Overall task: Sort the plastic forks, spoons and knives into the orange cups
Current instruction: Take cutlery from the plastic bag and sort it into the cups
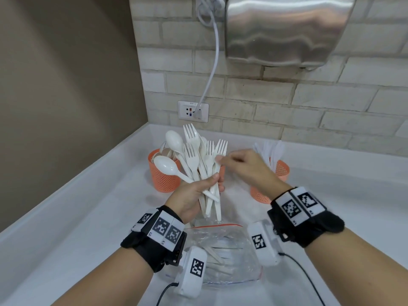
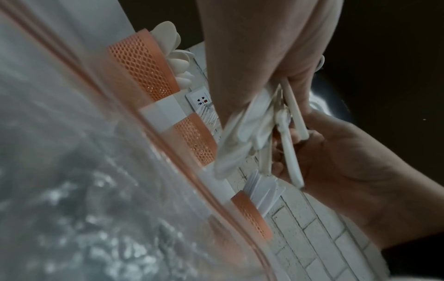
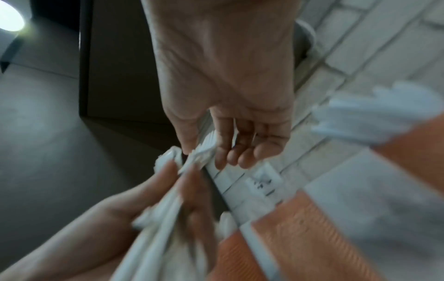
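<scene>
My left hand (image 1: 212, 184) grips a fanned bunch of white plastic forks and spoons (image 1: 194, 155) by the handles, above the counter. My right hand (image 1: 220, 159) pinches the neck of the rightmost fork (image 1: 220, 149) in that bunch. Three orange mesh cups stand behind. The left cup (image 1: 162, 175) holds spoons. The middle cup (image 2: 194, 136), with fork tines in it, is mostly hidden behind the bunch in the head view. The right cup (image 1: 281, 170) holds knives (image 1: 270, 149). The right wrist view is blurred, with the right hand's fingertips (image 3: 240, 157) at the fork tines.
A clear zip bag (image 1: 223, 246) with a red seal lies on the white counter (image 1: 88, 217) under my wrists, more white cutlery inside. A wall socket (image 1: 193, 111) with a plugged cable and a steel hand dryer (image 1: 287, 29) are on the brick wall behind.
</scene>
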### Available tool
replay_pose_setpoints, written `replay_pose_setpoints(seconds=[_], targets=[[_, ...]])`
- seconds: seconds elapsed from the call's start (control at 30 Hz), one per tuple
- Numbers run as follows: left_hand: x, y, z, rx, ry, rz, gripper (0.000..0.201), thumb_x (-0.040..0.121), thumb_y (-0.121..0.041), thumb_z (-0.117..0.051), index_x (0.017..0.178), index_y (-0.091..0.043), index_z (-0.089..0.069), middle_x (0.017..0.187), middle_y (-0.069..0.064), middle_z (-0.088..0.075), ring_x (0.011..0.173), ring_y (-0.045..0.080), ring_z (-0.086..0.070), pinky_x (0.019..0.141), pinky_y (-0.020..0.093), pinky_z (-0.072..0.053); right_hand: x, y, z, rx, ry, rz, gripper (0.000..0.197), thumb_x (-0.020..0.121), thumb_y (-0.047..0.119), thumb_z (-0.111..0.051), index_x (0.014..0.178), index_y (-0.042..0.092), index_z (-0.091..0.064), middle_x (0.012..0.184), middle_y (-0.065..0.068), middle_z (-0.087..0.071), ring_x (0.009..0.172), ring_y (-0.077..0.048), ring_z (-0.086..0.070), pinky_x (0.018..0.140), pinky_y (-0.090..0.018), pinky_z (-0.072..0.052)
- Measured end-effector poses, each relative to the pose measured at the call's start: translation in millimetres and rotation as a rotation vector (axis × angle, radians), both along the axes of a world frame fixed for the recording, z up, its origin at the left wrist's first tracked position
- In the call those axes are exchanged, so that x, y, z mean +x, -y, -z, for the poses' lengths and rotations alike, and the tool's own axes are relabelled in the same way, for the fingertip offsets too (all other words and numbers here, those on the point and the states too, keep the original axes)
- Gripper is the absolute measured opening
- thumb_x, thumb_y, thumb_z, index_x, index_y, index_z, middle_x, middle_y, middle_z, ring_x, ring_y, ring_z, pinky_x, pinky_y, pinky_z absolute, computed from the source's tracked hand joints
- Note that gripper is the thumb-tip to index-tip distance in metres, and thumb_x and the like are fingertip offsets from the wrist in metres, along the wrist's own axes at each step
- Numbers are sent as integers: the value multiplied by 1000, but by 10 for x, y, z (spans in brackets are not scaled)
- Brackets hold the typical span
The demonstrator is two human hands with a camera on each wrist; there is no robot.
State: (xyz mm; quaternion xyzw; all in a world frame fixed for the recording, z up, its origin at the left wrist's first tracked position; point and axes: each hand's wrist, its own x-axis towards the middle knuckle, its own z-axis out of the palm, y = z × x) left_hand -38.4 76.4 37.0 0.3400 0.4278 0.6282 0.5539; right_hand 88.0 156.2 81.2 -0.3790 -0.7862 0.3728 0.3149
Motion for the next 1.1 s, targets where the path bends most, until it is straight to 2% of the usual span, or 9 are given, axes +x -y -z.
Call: replay_pose_setpoints(seconds=[0.1, 0.2, 0.33, 0.47, 0.63, 0.77, 0.87, 0.97, 1.1], targets=[[14, 29, -53, 16, 37, -18, 25, 92, -14, -51, 114, -6, -61, 102, 17, -65, 94, 28, -62, 98, 47, -46, -151, 132, 97, -154, -110, -30, 24, 89, 21, -61, 76, 1, -65, 58, -2, -59, 48, -3, -57, 49, -15, -44], [-12, 43, -52, 49, 86, -16, 29, 95, -12, -46, 120, -4, -57, 102, 15, -69, 91, 24, -68, 82, 35, -58, -241, 129, 157, -240, -164, 24, 25, 90, 18, -57, 92, -6, -64, 72, -12, -63, 58, -16, -60, 58, -33, -56], [-31, 43, -32, 102, 100, -14, 23, 94, -4, -46, 112, -4, -60, 81, 3, -75, 75, 13, -72, 61, 23, -56, -258, 205, 157, -316, -204, -47, 27, 93, 13, -49, 99, -11, -58, 76, -10, -59, 57, -5, -58, 47, -11, -43], [-28, 34, -13, 118, 67, -48, 29, 89, 7, -48, 114, -2, -59, 81, 2, -74, 75, 12, -72, 61, 23, -57, -244, 249, 205, -382, -266, -123, 16, 96, 12, -47, 97, 10, -63, 77, 4, -63, 51, 10, -59, 46, -5, -40], [-9, 4, 15, 124, 72, -96, 24, 88, 0, -53, 111, -3, -61, 90, 5, -74, 85, 16, -71, 68, 25, -57, -230, 266, 222, -426, -364, -93, 20, 96, 7, -41, 95, 10, -61, 75, 10, -66, 56, 12, -62, 48, -4, -44], [-63, -4, 13, 77, 51, -74, 11, 91, -4, -51, 92, -3, -62, 76, 4, -73, 62, 11, -67, 56, 24, -55, -241, 220, 159, -370, -460, 52, 23, 98, 16, -40, 92, 2, -57, 67, 0, -62, 59, -12, -62, 58, -22, -53], [-80, -2, 29, 23, 47, -83, 5, 91, -7, -52, 93, -8, -57, 70, 4, -60, 50, 9, -57, 53, 26, -51, -236, 224, 110, -260, -515, 46, 14, 95, 20, -51, 95, 6, -53, 57, 4, -55, 43, -6, -50, 46, -22, -42], [-61, -4, 20, 0, 23, -75, 9, 92, -5, -52, 90, -9, -59, 64, 3, -55, 50, 10, -52, 54, 27, -48, -269, 317, 82, -297, -492, -43, 16, 85, 11, -66, 96, 6, -55, 50, 8, -59, 34, -6, -47, 34, -17, -36], [-38, 24, -7, -13, 13, -13, 15, 91, -1, -47, 97, -6, -59, 67, 5, -54, 54, 12, -52, 61, 29, -50, -360, 290, 178, -368, -471, -2, 18, 82, 6, -68, 95, 2, -57, 65, -9, -59, 42, -23, -49, 36, -24, -40]])
